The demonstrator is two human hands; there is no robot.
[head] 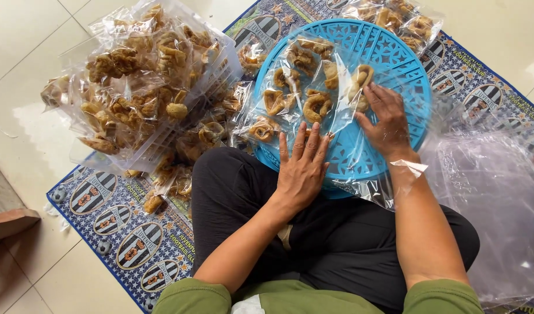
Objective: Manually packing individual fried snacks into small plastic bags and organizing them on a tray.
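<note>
Head view: I look straight down on a seated person's lap, dark trousers, olive sleeves at the bottom edge.
Left hand (pixel 302 168): lies flat, palm down, fingers (pixel 306 139) straight and only slightly spread; it grips nothing, it presses on the near edge of the clear plastic bag (pixel 313 87).
Right hand (pixel 386 125): palm down on the bag's right side, fingers (pixel 374 96) loosely curved, the tips touching a fried snack piece (pixel 360 78) through the film; I cannot tell whether it pinches the plastic or only presses.
Bag: spreads just beyond the left fingertips and under the right ones, holding curled golden-brown pieces; it lies on the blue perforated round tray (pixel 403 75).
Tray: rests on the knees, under both hands.
Left of the left fingers: a heap of filled snack bags (pixel 133 75), well apart from the hand.
Right of the right hand: loose clear plastic sheets (pixel 494 192), near the forearm.
Beyond the right fingers: more filled bags (pixel 395 17) past the tray rim.
Underneath: a patterned blue mat (pixel 121 232) on pale floor tiles (pixel 22 35).
</note>
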